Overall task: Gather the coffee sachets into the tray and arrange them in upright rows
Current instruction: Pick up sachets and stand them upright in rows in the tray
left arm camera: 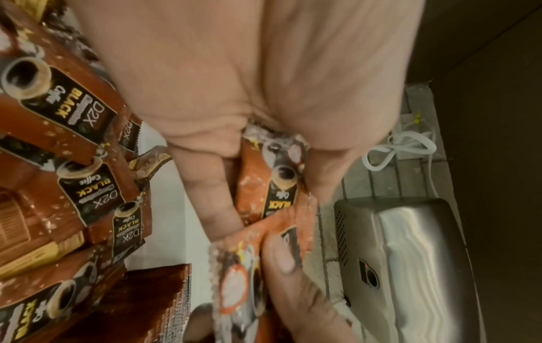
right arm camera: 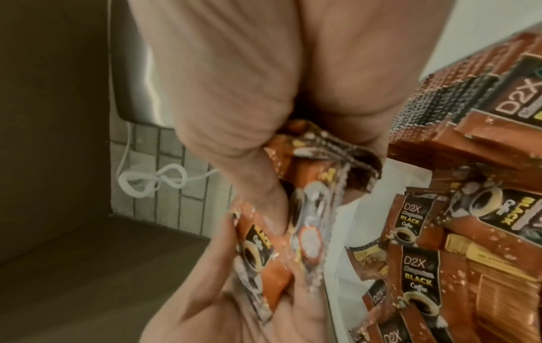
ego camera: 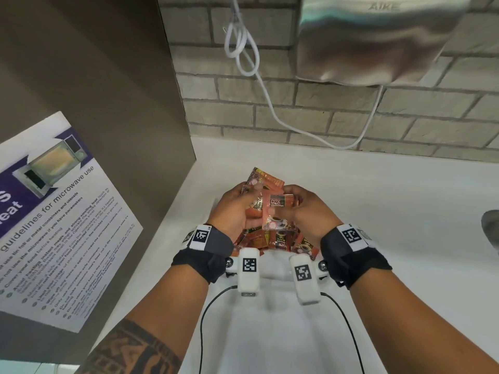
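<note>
Both hands, left hand (ego camera: 237, 209) and right hand (ego camera: 305, 211), pinch sachets (ego camera: 266, 182) at frame centre | loose pile (ego camera: 272, 238) below | square edges before standing them.

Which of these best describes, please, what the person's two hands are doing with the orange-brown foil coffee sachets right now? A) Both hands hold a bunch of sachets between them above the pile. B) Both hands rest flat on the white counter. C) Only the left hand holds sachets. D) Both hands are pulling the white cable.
A: the left hand and right hand both grip the bunch of orange-brown foil coffee sachets raised above the loose pile of sachets.
</note>
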Demonstrator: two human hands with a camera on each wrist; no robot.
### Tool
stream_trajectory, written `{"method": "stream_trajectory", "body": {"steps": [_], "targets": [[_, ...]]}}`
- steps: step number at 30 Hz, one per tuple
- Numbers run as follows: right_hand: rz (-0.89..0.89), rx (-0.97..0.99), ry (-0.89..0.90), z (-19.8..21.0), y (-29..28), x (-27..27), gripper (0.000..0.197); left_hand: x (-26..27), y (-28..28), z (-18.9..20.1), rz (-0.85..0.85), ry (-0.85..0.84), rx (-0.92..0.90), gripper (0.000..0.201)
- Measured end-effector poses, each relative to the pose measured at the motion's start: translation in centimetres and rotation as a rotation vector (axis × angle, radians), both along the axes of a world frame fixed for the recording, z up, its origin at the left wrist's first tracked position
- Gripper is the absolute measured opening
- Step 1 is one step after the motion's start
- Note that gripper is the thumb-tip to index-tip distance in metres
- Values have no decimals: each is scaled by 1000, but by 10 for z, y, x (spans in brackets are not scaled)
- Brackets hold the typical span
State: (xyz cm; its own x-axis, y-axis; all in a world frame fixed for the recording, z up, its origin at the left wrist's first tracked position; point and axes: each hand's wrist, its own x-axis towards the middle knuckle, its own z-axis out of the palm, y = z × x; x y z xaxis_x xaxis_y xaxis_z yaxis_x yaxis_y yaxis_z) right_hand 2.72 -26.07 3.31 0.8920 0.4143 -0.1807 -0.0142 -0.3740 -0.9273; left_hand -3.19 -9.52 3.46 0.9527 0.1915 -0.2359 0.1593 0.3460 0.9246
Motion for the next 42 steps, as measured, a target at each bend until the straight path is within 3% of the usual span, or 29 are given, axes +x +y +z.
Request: {"method": "stream_trajectory", "body": {"steps": [2, 4, 10, 13, 16, 20, 24, 29, 33, 36, 40, 42], "targets": [[-24, 151, 70, 3, -3, -2, 48, 0, 4, 1, 11, 20, -114, 28], [-39, 223, 75, 6, -6, -3, 38, 0, 8, -1, 0, 18, -65, 25], [-96, 436, 162, 7, -9, 0, 40, 0, 13, -3, 88, 0, -38, 19], [-74, 322, 71, 5, -2, -6, 24, 4, 10, -1, 137, -5, -47, 19], [-6, 195, 63, 6, 9, -14, 30, 8, 3, 2, 124, -32, -47, 17], [-91, 200, 68, 11, 12, -9, 18, 9, 2, 3, 106, -19, -48, 18], [-186, 360, 67, 15, 6, -1, 7, 5, 5, -2, 34, 14, 18, 21], [-176, 356, 62, 13, 10, -1, 34, 1, -5, -2, -61, -47, -3, 31], [-261, 435, 90, 15, 4, 2, 23, 4, 2, 1, 26, 9, -217, 21], [-245, 532, 153, 17, -1, 1, 22, 5, 6, -2, 142, -7, -208, 14], [-118, 280, 103, 13, 5, -9, 32, 7, -2, -4, 167, -62, -166, 13], [-99, 232, 115, 12, 9, -13, 27, 7, -6, -3, 157, -71, -127, 13]]}}
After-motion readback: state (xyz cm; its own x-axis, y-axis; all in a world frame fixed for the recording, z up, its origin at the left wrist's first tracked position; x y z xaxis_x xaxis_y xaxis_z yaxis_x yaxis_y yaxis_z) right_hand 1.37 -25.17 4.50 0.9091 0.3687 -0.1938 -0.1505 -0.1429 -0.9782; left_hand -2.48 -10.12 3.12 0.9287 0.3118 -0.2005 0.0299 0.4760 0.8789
